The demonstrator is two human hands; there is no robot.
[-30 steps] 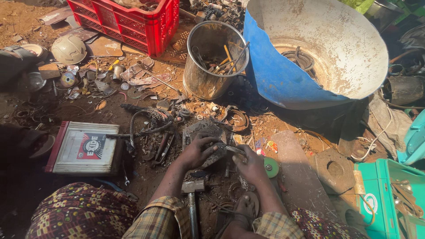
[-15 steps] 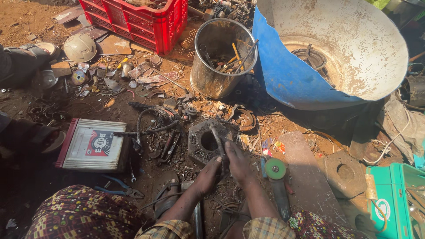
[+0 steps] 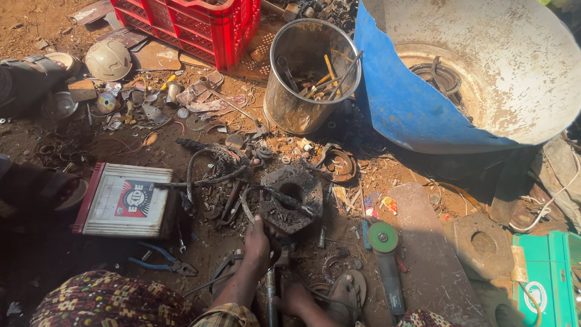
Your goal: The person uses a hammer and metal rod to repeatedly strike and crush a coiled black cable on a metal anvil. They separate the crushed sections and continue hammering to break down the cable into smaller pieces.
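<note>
- The left hand (image 3: 257, 241) is closed on a dark cable (image 3: 275, 195) at the near edge of the grimy metal housing (image 3: 292, 198), which lies on the dirt ground (image 3: 36, 18).
- The right hand (image 3: 295, 299) grips a hammer handle (image 3: 270, 297) low down.
- A white battery (image 3: 124, 200) lies to the left, and a steel bucket (image 3: 308, 75) stands farther away.

We see our two bare hands, the left hand (image 3: 257, 242) and the right hand (image 3: 293, 298), with no gloves, rings or watch. Our rolled-up sleeves (image 3: 227, 316) are checked in yellow, brown and green. Over our lap lies a patterned cloth (image 3: 103, 303) in maroon with yellow and green motifs.
</note>
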